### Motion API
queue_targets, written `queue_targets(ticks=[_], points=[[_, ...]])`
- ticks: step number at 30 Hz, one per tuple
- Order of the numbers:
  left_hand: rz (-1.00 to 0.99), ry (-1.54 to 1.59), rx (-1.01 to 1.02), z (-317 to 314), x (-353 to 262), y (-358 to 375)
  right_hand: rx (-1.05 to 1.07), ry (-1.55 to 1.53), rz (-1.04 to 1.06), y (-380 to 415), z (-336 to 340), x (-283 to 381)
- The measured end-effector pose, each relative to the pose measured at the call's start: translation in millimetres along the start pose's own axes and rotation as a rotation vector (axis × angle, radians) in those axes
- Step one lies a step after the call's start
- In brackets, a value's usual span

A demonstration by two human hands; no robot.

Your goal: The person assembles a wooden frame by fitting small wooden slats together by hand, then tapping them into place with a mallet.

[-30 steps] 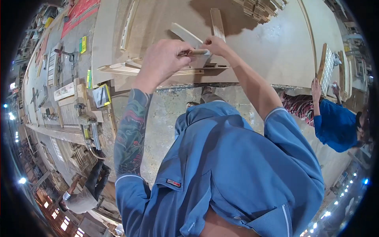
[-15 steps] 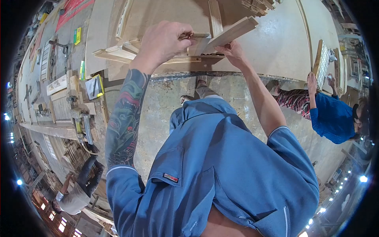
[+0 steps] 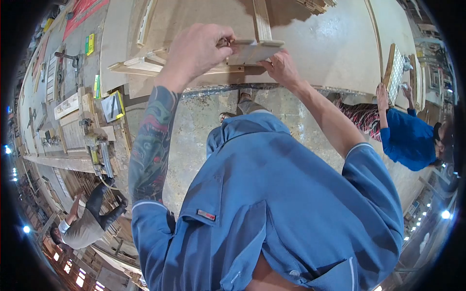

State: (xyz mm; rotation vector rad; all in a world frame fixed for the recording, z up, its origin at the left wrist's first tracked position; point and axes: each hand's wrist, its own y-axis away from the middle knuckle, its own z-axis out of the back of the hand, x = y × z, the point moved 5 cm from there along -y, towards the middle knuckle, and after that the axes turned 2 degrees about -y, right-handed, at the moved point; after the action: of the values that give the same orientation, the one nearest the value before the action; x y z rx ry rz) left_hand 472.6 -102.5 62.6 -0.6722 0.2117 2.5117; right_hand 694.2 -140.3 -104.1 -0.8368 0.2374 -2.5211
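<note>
My left hand [image 3: 201,48] is above the near edge of the worktable, fingers pinched on the end of a short wooden strip [image 3: 244,42]. Across from it, my right hand [image 3: 282,68] grips a flat pale wooden slat [image 3: 248,57] from its right end, thumb and fingers closed at the edge. The strip and the slat meet end to end in this view, just over the table. Behind them a long wooden rail [image 3: 261,22] runs away across the tabletop. Several narrow wooden pieces [image 3: 141,65] lie to the left of and beneath my left hand.
More wooden strips [image 3: 315,5] are bundled at the far edge. A bench [image 3: 73,126] with clamps and tools stands on the left. One person in blue [image 3: 410,140] handles a slatted panel [image 3: 394,68] at the right; another person [image 3: 87,225] is at lower left.
My right hand has shifted slightly left and down, turning its slat from a slant to nearly level, against the strip in my left hand. The left hand has barely moved.
</note>
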Motion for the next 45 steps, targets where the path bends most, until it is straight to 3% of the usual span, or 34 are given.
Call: queue_targets(ticks=[2, 4, 6, 8, 9, 11, 13, 14, 16, 17, 27, 33, 35, 36, 38, 39, 41, 45], points=[[0.032, -0.002, 0.071, 1, 0, -3, 0.031, 0.013, -0.018, 6, -1, -3], [-0.036, -0.12, -0.024, 18, 0, 12, 0.051, 0.016, -0.01, -2, 9, -4], [-0.084, -0.247, -0.124, 48, 7, 23, 0.208, -0.439, -0.767, 4, 27, -35], [0.117, -0.22, -0.069, 70, 27, 36, -0.088, -0.335, -0.284, -49, 114, 23], [0.133, -0.218, -0.069, 69, 39, 39, -0.074, -0.342, -0.278, -69, 128, 43], [0.092, -0.125, 0.006, 54, 63, 34, -0.102, -0.013, 0.158, -109, 133, 110], [0.125, -0.122, 0.036, 49, 60, 31, 0.061, 0.142, 0.256, -126, 98, 163], [0.154, -0.118, 0.076, 45, 60, 30, 0.064, 0.148, 0.26, -135, 89, 169], [0.085, -0.15, 0.012, 41, 63, 29, 0.469, 0.381, 0.135, -145, 56, 158], [0.031, -0.185, -0.049, 39, 64, 34, 0.338, 0.272, 0.221, -139, 67, 159], [0.012, -0.235, -0.103, 38, 64, 38, 0.406, 0.281, 0.123, -138, 73, 164], [0.014, -0.269, -0.008, 36, 67, 28, 0.21, 0.324, 0.263, -155, 70, 171], [-0.013, -0.196, -0.005, 40, 68, 19, 0.864, 0.175, 0.002, -169, 82, 169], [-0.028, -0.2, -0.003, 41, 69, 16, 0.853, 0.176, -0.009, -170, 79, 155], [-0.007, -0.156, 0.05, 39, 74, 10, 0.572, -0.052, -0.185, -177, 77, 117], [0.01, -0.134, 0.075, 39, 76, 8, 0.565, -0.053, -0.19, -178, 81, 107], [0.047, -0.093, 0.13, 36, 82, 4, 0.559, -0.411, -0.218, -173, 87, 103], [0.087, -0.067, 0.203, 34, 93, -5, 0.49, -0.363, -0.111, -163, 102, 107]])
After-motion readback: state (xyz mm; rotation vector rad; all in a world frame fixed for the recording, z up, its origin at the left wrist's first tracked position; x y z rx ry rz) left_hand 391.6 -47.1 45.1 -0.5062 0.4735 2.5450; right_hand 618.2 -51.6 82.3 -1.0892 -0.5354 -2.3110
